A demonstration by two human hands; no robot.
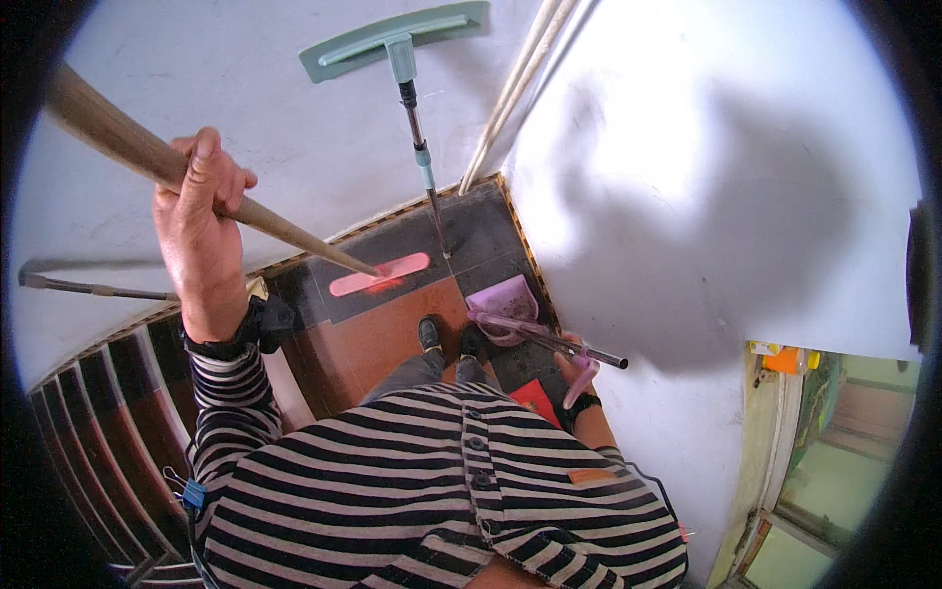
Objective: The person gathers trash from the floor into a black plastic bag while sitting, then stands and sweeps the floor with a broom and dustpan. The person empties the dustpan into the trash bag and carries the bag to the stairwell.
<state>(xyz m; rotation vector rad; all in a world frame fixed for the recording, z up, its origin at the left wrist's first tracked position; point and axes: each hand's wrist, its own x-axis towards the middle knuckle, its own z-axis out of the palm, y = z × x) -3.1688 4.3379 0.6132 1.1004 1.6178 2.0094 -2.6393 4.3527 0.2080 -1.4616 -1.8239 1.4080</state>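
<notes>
My left hand is raised at the left, wrapped around a thick wooden pole. The pole runs down to a long pink head on the dark floor tiles; whether it is a broom or a mop cannot be told. Low on the right, my right hand is at the purple hook-shaped grip of a handle, partly hidden by it. A purple dustpan with dirty marks lies by the right wall, beyond the handle tubes. Both wrists wear black bands.
A green squeegee stands head up against the wall. Pale poles lean in the corner. Stairs descend at the left. A red item shows beside my body. An orange bottle sits on a ledge at the right.
</notes>
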